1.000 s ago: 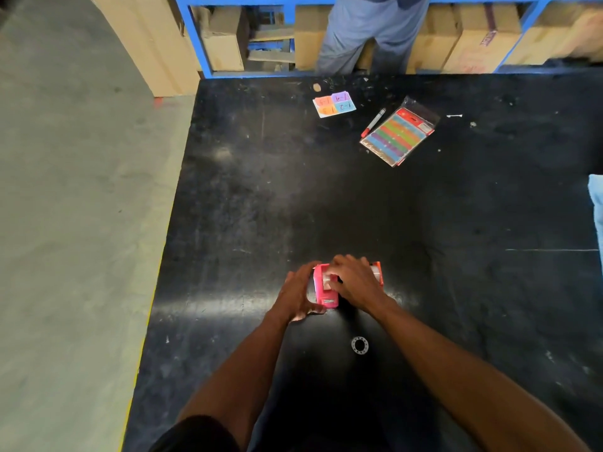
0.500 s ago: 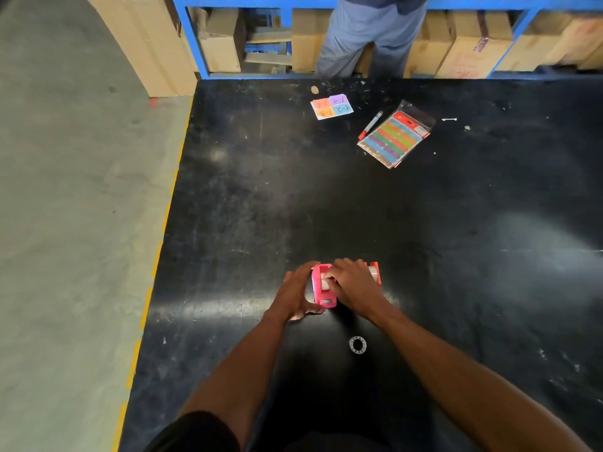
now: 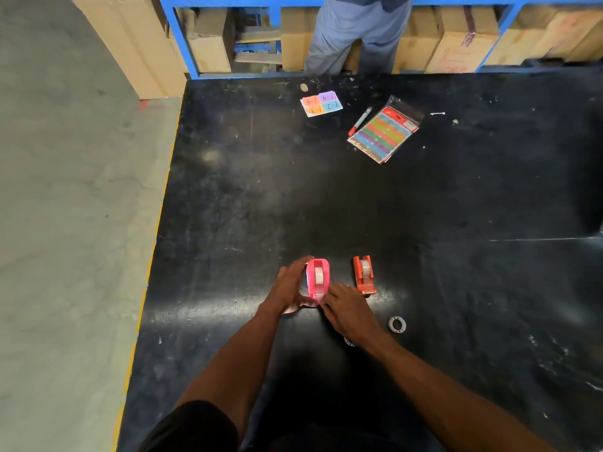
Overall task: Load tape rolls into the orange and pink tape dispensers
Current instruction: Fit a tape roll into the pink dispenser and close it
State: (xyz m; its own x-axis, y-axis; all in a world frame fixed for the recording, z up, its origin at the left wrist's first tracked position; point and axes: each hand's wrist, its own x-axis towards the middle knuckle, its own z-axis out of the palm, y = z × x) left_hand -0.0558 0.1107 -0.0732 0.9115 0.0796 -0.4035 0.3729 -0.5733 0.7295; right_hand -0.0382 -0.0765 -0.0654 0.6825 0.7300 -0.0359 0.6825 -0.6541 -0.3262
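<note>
A pink tape dispenser (image 3: 317, 278) stands on the black table (image 3: 456, 207) with a whitish tape roll (image 3: 318, 275) seated in it. My left hand (image 3: 288, 287) cups its left side, fingers along the body and thumb under its near end. My right hand (image 3: 347, 309) rests at the dispenser's near end by the cutter, fingertips touching it. To the right stands an orange dispenser (image 3: 363, 275), apart from both hands, with a pale roll in it. A small white ring (image 3: 397, 324) lies on the table right of my right wrist; another ring (image 3: 348, 341) peeks out under that wrist.
At the far side lie a card of coloured squares (image 3: 321, 103), a red-capped marker (image 3: 360, 121) and a packet of coloured strips (image 3: 385, 132). A person in grey trousers (image 3: 355, 31) stands beyond the table, before blue shelving with cartons. The table's left edge drops to a concrete floor.
My right hand has drawn back from on top of the dispensers to the pink one's near end, uncovering the orange dispenser. The left hand stays on the pink dispenser's side.
</note>
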